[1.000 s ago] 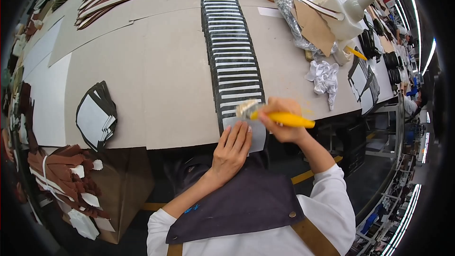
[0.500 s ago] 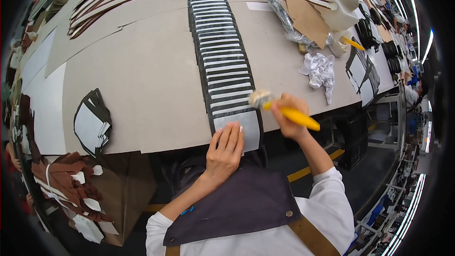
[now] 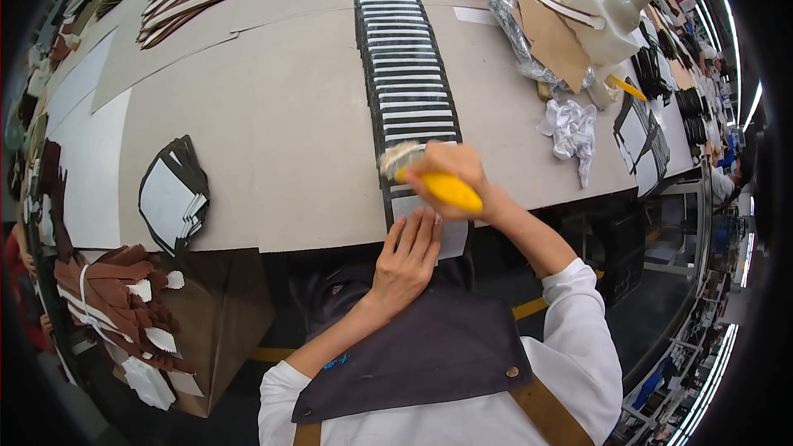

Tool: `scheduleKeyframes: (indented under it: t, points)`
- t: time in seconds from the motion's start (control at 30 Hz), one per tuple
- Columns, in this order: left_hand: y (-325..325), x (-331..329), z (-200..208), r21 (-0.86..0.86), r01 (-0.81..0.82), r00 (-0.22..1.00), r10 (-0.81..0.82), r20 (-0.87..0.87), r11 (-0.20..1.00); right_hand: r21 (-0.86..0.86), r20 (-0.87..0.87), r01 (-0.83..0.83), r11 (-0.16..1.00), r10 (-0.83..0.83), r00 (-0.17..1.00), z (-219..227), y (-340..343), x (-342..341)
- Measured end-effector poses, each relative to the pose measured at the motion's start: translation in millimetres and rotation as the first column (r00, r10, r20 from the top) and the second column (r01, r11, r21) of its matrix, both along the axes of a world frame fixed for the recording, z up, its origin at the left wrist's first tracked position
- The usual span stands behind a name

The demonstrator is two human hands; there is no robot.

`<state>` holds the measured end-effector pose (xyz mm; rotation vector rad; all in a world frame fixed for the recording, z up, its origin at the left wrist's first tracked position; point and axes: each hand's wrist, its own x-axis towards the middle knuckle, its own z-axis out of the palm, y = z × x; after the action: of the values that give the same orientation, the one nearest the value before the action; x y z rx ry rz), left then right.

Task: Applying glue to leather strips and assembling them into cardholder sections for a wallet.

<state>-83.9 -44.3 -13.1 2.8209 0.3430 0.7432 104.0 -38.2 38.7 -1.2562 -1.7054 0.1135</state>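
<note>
Head view: both hands are over the near end of a row of overlapping dark pieces with pale bands (image 3: pixel 409 74), which runs away across the bench (image 3: pixel 289 140).
Right grip: the right hand (image 3: pixel 453 163) pinches the yellow-handled brush (image 3: pixel 450 192).
Left grip: the left hand (image 3: pixel 407 260) lies flat, fingers nearly together, on the pale nearest panel (image 3: pixel 453 239).
Brush shift: half a second ago its bristles were by the row's right edge; now they are over the left edge, blurred, and I cannot tell if they touch.
Left hand since then: same panel, same flat pose.
Front edge: the nearest panel reaches it.
Left room: bare bench top stretches from the row to the fanned stack (image 3: pixel 173 198).
Right room: a narrower strip runs to the crumpled white cloth (image 3: pixel 570 128).
</note>
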Motion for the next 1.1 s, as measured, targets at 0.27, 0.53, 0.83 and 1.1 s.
scheduleKeyframes:
  t: [0.27,0.53,0.83,1.1]
  points:
    - [-0.3,0.5,0.3,0.041,-0.019,1.0,0.019,0.014,0.999,-0.12,-0.107,0.12,0.986,-0.133,0.985,-2.3,39.1,27.5]
    - [-0.3,6.0,8.1,0.064,-0.039,0.999,0.038,0.017,0.997,-0.174,-0.123,0.004,0.985,-0.025,0.992,-6.6,67.7,38.1]
    - [1.4,6.6,8.6,0.017,-0.044,0.999,0.045,-0.009,0.999,-0.204,-0.07,-0.249,0.947,0.239,0.968,10.0,25.5,6.3]
    - [5.3,10.6,14.7,-0.042,-0.043,0.998,0.044,0.033,0.998,-0.185,-0.219,0.124,0.975,-0.164,0.962,8.4,80.8,59.9]
